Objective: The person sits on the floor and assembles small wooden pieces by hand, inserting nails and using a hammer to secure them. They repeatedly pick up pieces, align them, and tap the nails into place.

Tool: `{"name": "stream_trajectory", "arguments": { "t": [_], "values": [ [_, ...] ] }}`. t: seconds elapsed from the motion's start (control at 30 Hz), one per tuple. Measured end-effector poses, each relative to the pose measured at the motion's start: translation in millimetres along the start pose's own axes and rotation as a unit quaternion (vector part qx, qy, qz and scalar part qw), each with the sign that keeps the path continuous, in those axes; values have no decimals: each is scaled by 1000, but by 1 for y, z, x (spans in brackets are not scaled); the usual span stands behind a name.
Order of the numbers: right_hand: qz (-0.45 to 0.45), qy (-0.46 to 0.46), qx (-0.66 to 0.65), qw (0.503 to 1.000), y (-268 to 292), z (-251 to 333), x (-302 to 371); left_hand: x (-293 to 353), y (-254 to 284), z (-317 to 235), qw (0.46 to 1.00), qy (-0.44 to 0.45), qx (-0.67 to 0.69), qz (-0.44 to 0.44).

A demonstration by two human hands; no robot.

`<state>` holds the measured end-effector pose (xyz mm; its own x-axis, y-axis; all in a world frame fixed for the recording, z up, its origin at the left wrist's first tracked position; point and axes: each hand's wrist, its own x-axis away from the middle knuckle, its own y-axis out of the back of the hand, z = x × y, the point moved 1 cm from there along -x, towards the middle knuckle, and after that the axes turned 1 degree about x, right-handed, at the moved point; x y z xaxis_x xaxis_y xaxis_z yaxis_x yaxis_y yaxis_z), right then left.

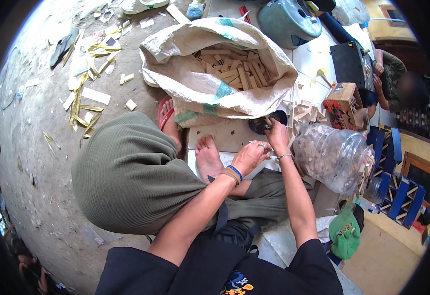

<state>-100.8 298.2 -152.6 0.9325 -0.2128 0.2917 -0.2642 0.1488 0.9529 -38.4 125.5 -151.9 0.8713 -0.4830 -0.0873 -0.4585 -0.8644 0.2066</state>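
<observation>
My right hand (278, 135) is closed at the rim of a small dark bowl (257, 126), its fingers pinched on a slim brownish stick (268, 120) that points into the bowl. Just left of it and nearer to me is my left hand (247, 158), with rings on its fingers and bands at the wrist. Its fingers are curled together, and what they hold is too small to make out. Beyond both hands stands an open white woven sack (190, 78) with green stripes, holding many flat wooden pieces (242, 73).
A large clear plastic jug (330, 157) of small pieces lies right of my right forearm. Loose wood strips (305, 113), a wooden box (342, 101) and a teal plastic stool (291, 24) are farther off. A green cap (345, 235) lies lower right. Another person (396, 73) sits far right.
</observation>
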Motion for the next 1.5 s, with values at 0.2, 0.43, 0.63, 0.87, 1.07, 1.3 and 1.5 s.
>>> {"name": "stream_trajectory", "arguments": {
  "t": [0.2,0.43,0.63,0.87,1.07,1.3,1.5],
  "values": [
    [14,-19,-16,1000,-4,-3,-4,-1,2,-3,1000,-10,-19,8],
    [55,-17,-93,994,-3,-17,-12,-1,3,-4,999,0,-29,12],
    [34,-19,-172,984,9,-22,-6,-1,4,-6,999,-7,-38,8],
    [80,-96,-405,906,37,-29,18,-1,7,-8,999,1,-31,12],
    [96,-139,-548,819,91,-29,53,-3,8,-6,1000,-7,-8,-5],
    [-5,-71,-678,731,142,-13,113,-3,7,-5,1000,15,-18,-7],
    [-4,-199,-690,696,110,-4,150,0,7,-8,1000,11,-12,-10]
  ]
}}
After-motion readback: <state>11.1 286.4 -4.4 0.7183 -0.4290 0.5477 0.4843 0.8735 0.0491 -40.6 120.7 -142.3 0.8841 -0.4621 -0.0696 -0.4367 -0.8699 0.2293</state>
